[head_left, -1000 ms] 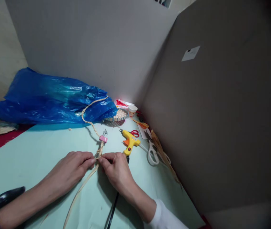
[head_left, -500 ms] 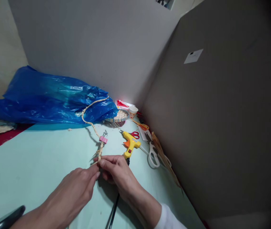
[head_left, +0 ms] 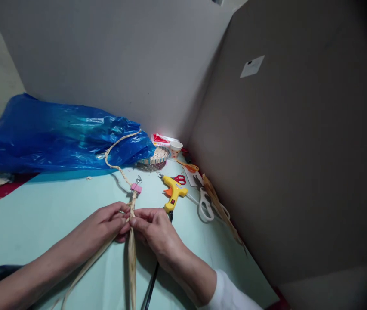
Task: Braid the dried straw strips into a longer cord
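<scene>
A braid of pale dried husk strips (head_left: 133, 202) runs down from a pink binder clip (head_left: 136, 188) to my fingers. My left hand (head_left: 110, 220) pinches the braid's left side, with a loose strip trailing from under it toward the bottom left. From the right, my right hand (head_left: 154, 226) pinches the braid's lower end between thumb and forefinger. A wide loose strip (head_left: 132, 267) hangs toward me between the hands. Beyond the clip, the finished braid (head_left: 115, 167) curves up over a blue plastic bag (head_left: 57, 133).
Right of my hands lie a yellow glue gun (head_left: 175, 193), red-handled scissors (head_left: 180, 179), white-handled scissors (head_left: 205, 209) and a dried husk piece (head_left: 217, 200). A woven basket (head_left: 157, 156) and a paper cup (head_left: 176, 148) stand behind. Grey partitions (head_left: 283, 150) border the table.
My left hand has shifted up and left along the braid, its fingers now curled beside it. The wide strip now shows hanging down between my hands. The view has moved slightly.
</scene>
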`<state>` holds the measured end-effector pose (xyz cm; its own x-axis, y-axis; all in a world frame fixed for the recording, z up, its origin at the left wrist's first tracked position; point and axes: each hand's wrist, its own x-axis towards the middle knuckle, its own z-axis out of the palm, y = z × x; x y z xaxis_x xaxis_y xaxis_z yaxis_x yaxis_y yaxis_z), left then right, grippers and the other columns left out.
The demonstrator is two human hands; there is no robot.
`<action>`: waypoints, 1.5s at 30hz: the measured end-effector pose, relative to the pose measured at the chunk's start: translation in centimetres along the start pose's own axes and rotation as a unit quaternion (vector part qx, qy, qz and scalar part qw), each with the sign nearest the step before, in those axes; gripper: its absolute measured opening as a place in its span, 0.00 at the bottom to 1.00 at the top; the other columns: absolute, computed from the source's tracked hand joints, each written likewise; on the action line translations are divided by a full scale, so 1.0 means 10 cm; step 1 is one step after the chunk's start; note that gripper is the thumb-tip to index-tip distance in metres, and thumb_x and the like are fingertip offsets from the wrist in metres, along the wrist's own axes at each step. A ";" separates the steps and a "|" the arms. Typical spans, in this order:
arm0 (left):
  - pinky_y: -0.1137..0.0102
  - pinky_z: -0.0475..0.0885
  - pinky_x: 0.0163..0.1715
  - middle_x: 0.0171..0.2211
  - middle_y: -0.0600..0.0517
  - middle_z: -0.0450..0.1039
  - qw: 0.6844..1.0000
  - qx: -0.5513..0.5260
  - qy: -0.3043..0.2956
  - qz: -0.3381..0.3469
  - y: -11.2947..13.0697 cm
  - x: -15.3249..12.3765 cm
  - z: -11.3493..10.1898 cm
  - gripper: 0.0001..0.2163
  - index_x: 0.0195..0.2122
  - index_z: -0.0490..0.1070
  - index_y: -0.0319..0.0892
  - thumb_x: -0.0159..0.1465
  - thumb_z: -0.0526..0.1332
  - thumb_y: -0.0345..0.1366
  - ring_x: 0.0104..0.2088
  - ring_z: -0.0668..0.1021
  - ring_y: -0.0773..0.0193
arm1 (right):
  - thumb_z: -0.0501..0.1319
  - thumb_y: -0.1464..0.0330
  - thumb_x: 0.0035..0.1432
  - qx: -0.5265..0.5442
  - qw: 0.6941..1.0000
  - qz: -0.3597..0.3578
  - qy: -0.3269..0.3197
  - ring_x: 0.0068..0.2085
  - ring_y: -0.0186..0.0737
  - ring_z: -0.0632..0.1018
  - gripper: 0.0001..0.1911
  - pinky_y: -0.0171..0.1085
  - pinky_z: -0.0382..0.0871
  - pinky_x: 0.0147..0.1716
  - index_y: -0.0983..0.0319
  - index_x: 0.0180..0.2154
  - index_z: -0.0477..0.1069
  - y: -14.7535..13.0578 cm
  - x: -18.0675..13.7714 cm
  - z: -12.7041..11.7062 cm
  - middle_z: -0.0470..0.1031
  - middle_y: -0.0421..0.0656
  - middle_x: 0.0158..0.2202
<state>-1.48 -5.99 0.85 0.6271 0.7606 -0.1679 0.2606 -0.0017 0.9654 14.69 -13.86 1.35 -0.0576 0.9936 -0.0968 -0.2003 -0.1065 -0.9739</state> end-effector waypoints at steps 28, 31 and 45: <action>0.71 0.41 0.21 0.13 0.64 0.54 0.993 -0.095 0.001 -0.075 -0.02 -0.04 0.08 0.17 0.29 0.78 0.40 0.58 0.68 0.51 0.18 0.49 0.72 | 0.59 0.76 0.65 -0.688 0.606 -0.398 -0.043 0.30 0.46 0.79 0.08 0.41 0.68 0.26 0.67 0.37 0.77 0.00 -0.30 0.15 0.80 0.49 0.30; 0.73 0.41 0.21 0.17 0.64 0.56 0.990 -0.120 -0.014 -0.077 0.02 -0.07 0.05 0.16 0.28 0.75 0.42 0.55 0.72 0.50 0.19 0.49 0.73 | 0.59 0.65 0.69 -0.550 0.775 -0.308 0.053 0.35 0.43 0.80 0.12 0.39 0.70 0.36 0.65 0.40 0.79 -0.13 -0.26 0.09 0.81 0.47 0.34; 0.72 0.49 0.22 0.26 0.57 0.80 0.998 -0.044 -0.040 -0.031 -0.01 -0.10 0.04 0.14 0.39 0.69 0.46 0.60 0.66 0.48 0.18 0.59 0.71 | 0.61 0.71 0.66 -0.294 0.955 0.021 0.025 0.25 0.33 0.63 0.19 0.35 0.54 0.29 0.63 0.22 0.73 -0.10 0.04 -0.05 0.64 0.35 0.18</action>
<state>-1.80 -7.03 0.80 0.6689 0.7035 -0.2401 0.2371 0.1042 0.9659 15.40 -13.37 2.21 -0.0041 0.9909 -0.1344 0.3865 -0.1224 -0.9141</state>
